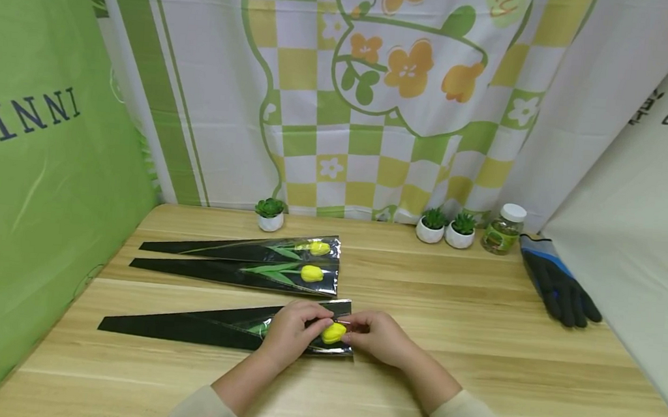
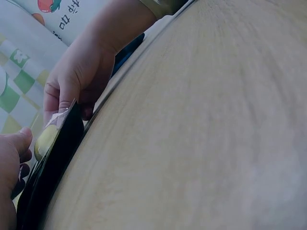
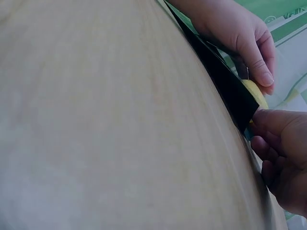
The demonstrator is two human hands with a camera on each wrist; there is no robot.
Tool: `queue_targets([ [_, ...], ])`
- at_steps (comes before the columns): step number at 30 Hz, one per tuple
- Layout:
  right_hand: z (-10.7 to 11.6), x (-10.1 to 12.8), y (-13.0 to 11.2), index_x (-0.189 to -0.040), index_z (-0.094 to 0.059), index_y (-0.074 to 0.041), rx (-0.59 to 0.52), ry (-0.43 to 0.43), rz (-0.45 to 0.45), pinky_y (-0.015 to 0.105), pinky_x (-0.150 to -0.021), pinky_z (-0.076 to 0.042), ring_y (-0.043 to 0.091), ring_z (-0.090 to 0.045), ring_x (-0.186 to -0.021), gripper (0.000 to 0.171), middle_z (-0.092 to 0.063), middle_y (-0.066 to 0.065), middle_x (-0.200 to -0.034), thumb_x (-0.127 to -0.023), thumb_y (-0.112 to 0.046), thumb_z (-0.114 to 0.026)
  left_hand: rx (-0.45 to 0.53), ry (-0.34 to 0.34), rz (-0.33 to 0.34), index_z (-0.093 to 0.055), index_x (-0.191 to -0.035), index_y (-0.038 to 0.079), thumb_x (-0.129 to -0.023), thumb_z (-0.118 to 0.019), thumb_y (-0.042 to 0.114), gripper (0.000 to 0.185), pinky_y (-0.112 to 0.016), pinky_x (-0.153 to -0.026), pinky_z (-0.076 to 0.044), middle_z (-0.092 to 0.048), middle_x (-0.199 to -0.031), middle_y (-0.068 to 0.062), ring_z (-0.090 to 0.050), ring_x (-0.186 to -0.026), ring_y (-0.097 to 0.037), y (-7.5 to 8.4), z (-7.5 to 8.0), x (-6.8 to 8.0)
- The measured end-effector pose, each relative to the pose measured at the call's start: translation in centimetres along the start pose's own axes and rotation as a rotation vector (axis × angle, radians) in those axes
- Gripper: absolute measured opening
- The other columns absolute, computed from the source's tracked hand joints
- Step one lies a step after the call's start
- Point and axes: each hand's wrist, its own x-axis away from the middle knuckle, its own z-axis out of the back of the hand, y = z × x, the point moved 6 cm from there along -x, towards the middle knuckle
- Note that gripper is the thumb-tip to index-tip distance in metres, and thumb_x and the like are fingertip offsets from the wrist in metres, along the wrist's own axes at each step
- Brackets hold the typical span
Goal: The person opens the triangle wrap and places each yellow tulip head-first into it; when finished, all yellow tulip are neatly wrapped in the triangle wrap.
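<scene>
A yellow tulip [image 1: 333, 333] with green leaves lies in a long black flower sleeve [image 1: 183, 326] with a clear front. My left hand [image 1: 295, 328] is over the sleeve, its thumb beside the bloom, and seems to pinch the clear film; its other fingertips are partly hidden. At the sleeve's wide right end, my right hand [image 1: 385, 338] pinches the rim between thumb and fingers. The right wrist view shows that thumb [image 3: 276, 120] on the sleeve's edge, close to the bloom. In the left wrist view the sleeve's wide end [image 2: 69, 124] is tilted up from the table.
Two more sleeved yellow tulips [image 1: 312, 273] lie behind, pointing the same way. Along the back edge stand small potted succulents [image 1: 270, 215] and a white-lidded jar [image 1: 503, 230]. A black and blue glove [image 1: 560, 285] lies at the table's right edge.
</scene>
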Motion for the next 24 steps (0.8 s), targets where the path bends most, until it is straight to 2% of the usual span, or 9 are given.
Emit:
queue_targets([
  [5, -0.22, -0.42, 0.02, -0.107, -0.075, -0.009, 0.005, 0.022, -0.029, 0.019, -0.072, -0.051, 0.007, -0.060, -0.082, 0.025, -0.073, 0.001, -0.092, -0.087, -0.024, -0.075, -0.005, 0.002, -0.001, -0.079, -0.093, 0.013, -0.087, -0.074, 0.018, 0.009, -0.032, -0.087, -0.056, -0.076, -0.094, 0.003, -0.069, -0.093, -0.015, -0.06, -0.04, -0.02],
  [10, -0.42, -0.77, -0.31, -0.100, -0.077, -0.010, 0.053, 0.053, -0.008, 0.019, -0.071, -0.051, 0.005, -0.062, -0.081, 0.021, -0.075, -0.001, -0.088, -0.085, -0.025, -0.077, -0.002, -0.009, -0.013, -0.079, -0.094, 0.011, -0.086, -0.075, 0.017, 0.010, -0.032, -0.087, -0.056, -0.076, -0.094, 0.001, -0.069, -0.093, -0.016, 0.06, 0.02, -0.10],
  [17, -0.65, -0.98, -0.22, -0.083, -0.075, -0.012, 0.043, 0.061, -0.012, 0.019, -0.063, -0.045, 0.004, -0.053, -0.071, 0.015, -0.068, -0.004, -0.078, -0.084, -0.027, -0.077, 0.006, -0.059, -0.045, -0.078, -0.095, 0.012, -0.085, -0.076, 0.020, 0.013, -0.031, -0.087, -0.056, -0.076, -0.096, 0.001, -0.068, -0.093, -0.015, -0.15, -0.22, 0.02],
  [24, -0.45, -0.74, -0.26, -0.091, -0.076, -0.011, 0.054, 0.055, 0.004, 0.019, -0.066, -0.047, 0.004, -0.055, -0.075, 0.015, -0.070, -0.003, -0.083, -0.084, -0.024, -0.077, 0.030, -0.142, -0.016, -0.078, -0.101, 0.013, -0.083, -0.078, 0.022, 0.020, -0.032, -0.091, -0.055, -0.075, -0.102, 0.001, -0.066, -0.098, -0.015, -0.60, -0.40, 0.25],
])
